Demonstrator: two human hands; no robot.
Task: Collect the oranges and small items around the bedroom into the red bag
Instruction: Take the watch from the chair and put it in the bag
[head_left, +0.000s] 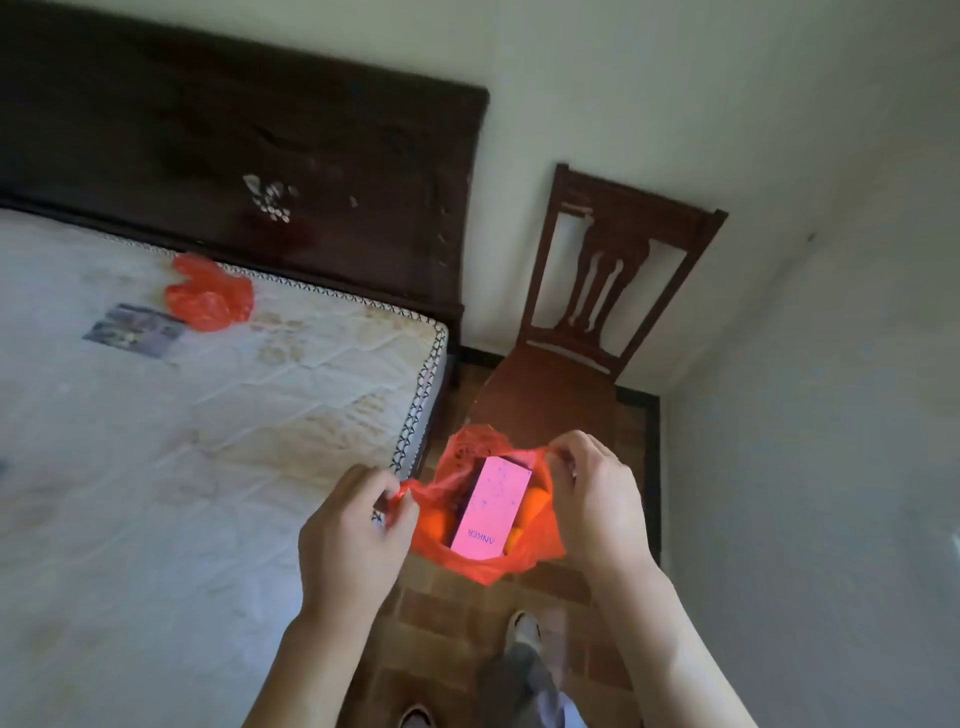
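Item 1: your left hand (349, 530), grip pinched on the left rim of the red bag (488, 564).
Item 2: your right hand (597, 499), grip pinched on the bag's right rim; bag hangs open between both grips, above the floor.
Item 3: pink box (491, 512), upright inside the bag, between your grips.
Item 4: oranges (532, 501), inside, beside the box.
Item 5: second red bag (210, 293), on the mattress (182, 467), well beyond your left grip.
Item 6: wooden chair (587, 332), beyond your right grip, against the wall.
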